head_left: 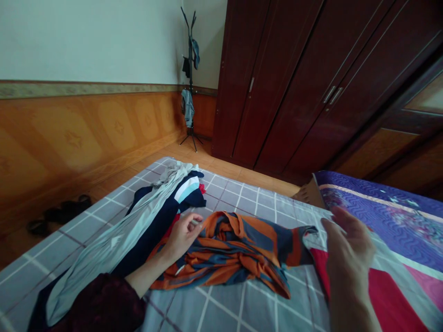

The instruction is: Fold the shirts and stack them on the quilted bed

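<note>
A crumpled orange and dark grey shirt [238,249] lies on the bed in front of me, one sleeve stretching to the right. At its left edge is my left hand [185,233], fingers curled in; whether cloth is pinched between them is hidden. My right hand [349,244] hovers past the sleeve's right end, slightly blurred, thumb and fingers apart with nothing between them. Below and beside it lies a red and grey cloth [391,290]. Left of my left hand, a long pale grey garment [114,240] is laid over a navy garment [143,244] with a white and light blue band.
The bed has a grey checked sheet [256,299]. A purple patterned mattress or quilt [387,198] is at the right. Beyond stand a dark red wardrobe [277,83] and a black coat stand [190,92] with clothes. Dark shoes [62,214] lie on the floor at left.
</note>
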`<state>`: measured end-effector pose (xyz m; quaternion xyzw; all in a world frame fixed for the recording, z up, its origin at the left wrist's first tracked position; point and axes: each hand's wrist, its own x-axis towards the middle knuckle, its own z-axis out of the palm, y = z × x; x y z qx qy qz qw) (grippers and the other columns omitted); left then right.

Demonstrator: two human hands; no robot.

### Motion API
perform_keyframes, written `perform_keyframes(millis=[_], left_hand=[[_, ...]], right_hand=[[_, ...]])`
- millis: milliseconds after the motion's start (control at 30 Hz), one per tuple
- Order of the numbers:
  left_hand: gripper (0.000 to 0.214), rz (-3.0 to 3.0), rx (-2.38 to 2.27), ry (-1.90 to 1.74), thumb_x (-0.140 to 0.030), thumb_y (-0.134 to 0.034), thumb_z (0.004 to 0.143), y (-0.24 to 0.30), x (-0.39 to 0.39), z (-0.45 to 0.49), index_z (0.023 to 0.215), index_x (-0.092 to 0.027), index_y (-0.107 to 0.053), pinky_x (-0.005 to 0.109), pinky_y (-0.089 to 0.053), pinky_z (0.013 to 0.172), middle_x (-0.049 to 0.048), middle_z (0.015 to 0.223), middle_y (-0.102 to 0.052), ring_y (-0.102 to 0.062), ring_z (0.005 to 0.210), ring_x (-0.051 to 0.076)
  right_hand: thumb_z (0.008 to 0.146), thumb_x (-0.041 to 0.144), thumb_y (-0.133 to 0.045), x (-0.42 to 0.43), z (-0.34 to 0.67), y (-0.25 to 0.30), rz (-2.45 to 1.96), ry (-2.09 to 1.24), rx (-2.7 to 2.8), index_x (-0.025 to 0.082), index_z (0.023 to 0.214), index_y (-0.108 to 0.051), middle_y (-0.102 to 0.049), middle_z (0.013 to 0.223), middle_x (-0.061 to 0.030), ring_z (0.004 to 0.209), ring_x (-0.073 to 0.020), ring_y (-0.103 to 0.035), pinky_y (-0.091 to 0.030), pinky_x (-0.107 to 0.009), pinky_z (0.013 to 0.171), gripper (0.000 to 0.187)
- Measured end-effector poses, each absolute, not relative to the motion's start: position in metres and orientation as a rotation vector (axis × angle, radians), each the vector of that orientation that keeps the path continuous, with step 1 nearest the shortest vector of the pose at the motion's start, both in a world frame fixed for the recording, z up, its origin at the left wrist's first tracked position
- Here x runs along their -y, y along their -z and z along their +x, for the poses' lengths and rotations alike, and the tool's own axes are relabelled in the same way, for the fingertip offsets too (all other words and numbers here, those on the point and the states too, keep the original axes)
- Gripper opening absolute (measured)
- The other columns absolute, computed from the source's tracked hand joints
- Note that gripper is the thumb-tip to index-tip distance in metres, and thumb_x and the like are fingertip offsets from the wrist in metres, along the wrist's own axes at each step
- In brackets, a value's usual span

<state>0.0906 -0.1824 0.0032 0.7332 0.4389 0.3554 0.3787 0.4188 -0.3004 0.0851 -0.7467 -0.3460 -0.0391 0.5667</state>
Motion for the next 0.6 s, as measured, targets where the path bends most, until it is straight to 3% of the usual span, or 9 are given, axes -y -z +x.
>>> perform_keyframes(millis=[133,233,367,433,600], left_hand=[[0.049,2.013,-1.171,-0.775,-0.024,-0.061,0.076,0.005,0.189,0.102,0.125,-0.02,-0.051,0.034,-0.048,0.086,0.0084,0.115,-0.064,-0.062,0.101,0.023],[0.061,1.958,-1.239,-0.68,-0.025,-0.064,0.075,0.007,0.188,0.105,0.132,-0.018,-0.045,0.04,-0.042,0.097,0.0123,0.127,-0.058,-0.055,0.116,0.027],[0.064,1.913,-1.214,-0.663,-0.028,-0.067,0.073,0.009,0.185,0.103,0.132,-0.021,-0.045,0.04,-0.041,0.098,0.0112,0.13,-0.056,-0.053,0.118,0.027],[0.064,1.926,-1.191,-0.667,-0.028,-0.068,0.072,0.009,0.184,0.102,0.132,-0.024,-0.045,0.039,-0.042,0.096,0.0095,0.126,-0.059,-0.055,0.115,0.027],[0.058,2.026,-1.137,-0.668,-0.025,-0.068,0.071,0.009,0.188,0.103,0.127,-0.024,-0.05,0.035,-0.046,0.088,0.0068,0.114,-0.064,-0.061,0.103,0.024]], right_hand=[[0.074,0.046,-0.057,0.284,0.385,-0.08,-1.896,-0.123,1.374,0.019,0.096,-0.069,-0.068,0.095,-0.0089,0.089,-0.0267,-0.061,-0.045,-0.042,0.08,0.037],[0.07,0.037,-0.063,0.278,0.36,-0.062,-1.9,-0.217,1.815,0.023,0.099,-0.068,-0.069,0.095,-0.0074,0.09,-0.0265,-0.061,-0.045,-0.038,0.078,0.033],[0.073,0.027,-0.057,0.272,0.353,-0.041,-2.014,-0.236,1.826,0.023,0.077,-0.069,-0.068,0.079,-0.0048,0.074,-0.0223,-0.063,-0.043,-0.03,0.066,0.013],[0.079,0.028,-0.048,0.27,0.36,-0.041,-2.08,-0.206,1.72,0.022,0.07,-0.068,-0.067,0.069,-0.0049,0.067,-0.0214,-0.063,-0.041,-0.029,0.062,0.023],[0.086,0.043,-0.041,0.274,0.366,-0.072,-1.915,-0.208,1.34,0.018,0.081,-0.066,-0.063,0.063,-0.0028,0.06,-0.0182,-0.059,-0.042,-0.026,0.054,0.036]])
